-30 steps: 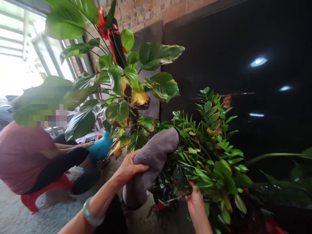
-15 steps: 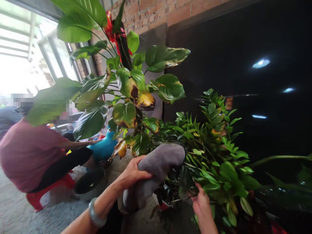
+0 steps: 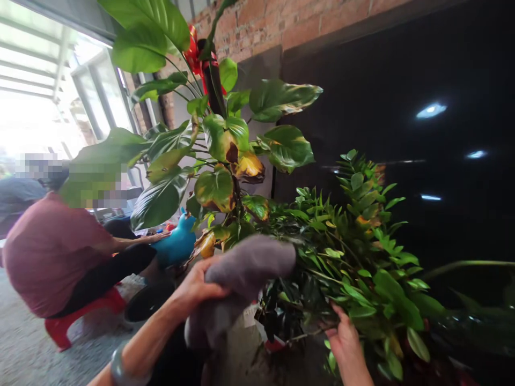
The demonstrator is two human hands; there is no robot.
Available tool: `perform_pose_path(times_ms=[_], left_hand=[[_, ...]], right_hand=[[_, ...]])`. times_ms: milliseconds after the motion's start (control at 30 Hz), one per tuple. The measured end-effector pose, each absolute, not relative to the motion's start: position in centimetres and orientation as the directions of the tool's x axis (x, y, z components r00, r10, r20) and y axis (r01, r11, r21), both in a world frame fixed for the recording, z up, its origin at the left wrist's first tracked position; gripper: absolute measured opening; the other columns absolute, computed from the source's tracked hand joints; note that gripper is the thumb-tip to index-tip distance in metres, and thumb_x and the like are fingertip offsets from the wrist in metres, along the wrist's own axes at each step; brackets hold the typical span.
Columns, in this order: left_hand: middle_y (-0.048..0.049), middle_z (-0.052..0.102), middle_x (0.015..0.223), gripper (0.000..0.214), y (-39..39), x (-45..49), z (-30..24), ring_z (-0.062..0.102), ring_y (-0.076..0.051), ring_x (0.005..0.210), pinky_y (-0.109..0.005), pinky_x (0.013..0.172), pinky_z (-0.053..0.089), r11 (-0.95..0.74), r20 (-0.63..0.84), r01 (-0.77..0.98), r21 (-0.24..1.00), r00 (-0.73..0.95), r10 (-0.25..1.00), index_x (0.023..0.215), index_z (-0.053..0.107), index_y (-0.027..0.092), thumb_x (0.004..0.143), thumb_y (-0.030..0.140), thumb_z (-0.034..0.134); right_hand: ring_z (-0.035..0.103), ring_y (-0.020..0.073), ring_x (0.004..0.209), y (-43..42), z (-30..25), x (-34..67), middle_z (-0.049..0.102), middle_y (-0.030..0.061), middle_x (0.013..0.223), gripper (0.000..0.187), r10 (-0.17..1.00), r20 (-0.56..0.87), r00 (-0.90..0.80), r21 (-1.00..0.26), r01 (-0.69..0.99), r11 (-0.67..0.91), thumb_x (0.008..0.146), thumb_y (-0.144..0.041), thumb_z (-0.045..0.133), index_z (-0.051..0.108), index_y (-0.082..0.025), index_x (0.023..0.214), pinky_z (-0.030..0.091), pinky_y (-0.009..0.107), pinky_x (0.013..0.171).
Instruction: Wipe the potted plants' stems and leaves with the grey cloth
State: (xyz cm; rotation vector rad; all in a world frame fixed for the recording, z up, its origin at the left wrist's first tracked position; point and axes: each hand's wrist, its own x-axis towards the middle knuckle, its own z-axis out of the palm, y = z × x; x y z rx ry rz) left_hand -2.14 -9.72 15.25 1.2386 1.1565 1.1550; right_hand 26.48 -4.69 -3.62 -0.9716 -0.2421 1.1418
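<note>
My left hand (image 3: 199,287) is closed around a grey cloth (image 3: 251,268), which bulges out past the fingers toward the plants and hangs down below the palm. At the lower right my right hand (image 3: 343,338) pinches a thin stem (image 3: 308,335) of the leafy green plant (image 3: 341,268). Dark leaves (image 3: 309,292) lie just above those fingertips and partly cover them. The cloth is slightly blurred and stands apart from the right hand.
A tall plant (image 3: 219,187) with broad, partly browned leaves and a red ribbon (image 3: 193,51) rises ahead. On the left, a person in a pink shirt (image 3: 52,252) sits on a red stool (image 3: 86,316) near a black tub (image 3: 147,303) and a blue toy (image 3: 177,241). A dark glossy panel (image 3: 382,96) stands behind.
My left hand has drawn the cloth left and slightly down, away from the leaves. The right hand keeps its pinch and appears a little lower and farther right as the view shifts.
</note>
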Motion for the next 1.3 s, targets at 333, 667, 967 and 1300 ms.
perform_pose_path(times_ms=[333, 667, 967, 1300], left_hand=[[-0.0045, 0.069, 0.056, 0.033, -12.0, 0.1, 8.2, 0.062, -0.020, 0.051, -0.030, 0.052, 0.051, 0.431, -0.448, -0.231, 0.872, -0.023, 0.894, 0.073, 0.064, 0.013, 0.045, 0.027, 0.076], [-0.0014, 0.070, 0.069, 0.046, -4.6, -0.3, 13.3, 0.063, -0.017, 0.057, -0.027, 0.056, 0.051, -0.030, -0.001, -0.112, 0.993, -0.268, 0.963, 0.088, 0.063, 0.015, 0.045, 0.023, 0.078], [-0.0020, 0.068, 0.056, 0.031, -10.8, -1.4, 7.5, 0.062, -0.019, 0.051, -0.028, 0.050, 0.049, 0.385, -0.388, -0.088, 0.919, -0.029, 0.921, 0.072, 0.063, 0.016, 0.045, 0.028, 0.074], [-0.0012, 0.068, 0.058, 0.036, -8.5, 1.2, 10.8, 0.061, -0.018, 0.048, -0.029, 0.049, 0.052, 0.104, -0.202, -0.281, 0.954, -0.347, 0.916, 0.078, 0.061, 0.017, 0.045, 0.020, 0.076]], right_hand=[[0.061, 0.0209, 0.051, -4.3, -3.3, 26.2, 0.066, -0.0052, 0.052, 0.021, 0.788, -0.411, 0.459, -0.705, -0.708, 0.045, 0.043, -0.027, 0.069, 0.060, -0.024, 0.062, 0.051, 0.037, 0.056], [0.054, 0.0156, 0.040, -4.8, -2.8, 26.6, 0.065, -0.0069, 0.049, 0.019, 0.763, -0.440, 0.474, -0.709, -0.704, 0.029, 0.040, -0.023, 0.064, 0.061, -0.025, 0.059, 0.037, 0.027, 0.037], [0.054, 0.0178, 0.040, -4.9, -2.6, 26.6, 0.063, -0.0064, 0.047, 0.021, 0.768, -0.446, 0.460, -0.712, -0.702, 0.007, 0.042, -0.026, 0.068, 0.061, -0.024, 0.061, 0.038, 0.030, 0.039], [0.062, 0.0205, 0.052, -5.3, -1.1, 26.0, 0.067, -0.0054, 0.052, 0.018, 0.780, -0.446, 0.438, -0.659, -0.750, 0.044, 0.040, -0.023, 0.065, 0.061, -0.025, 0.058, 0.049, 0.033, 0.050]])
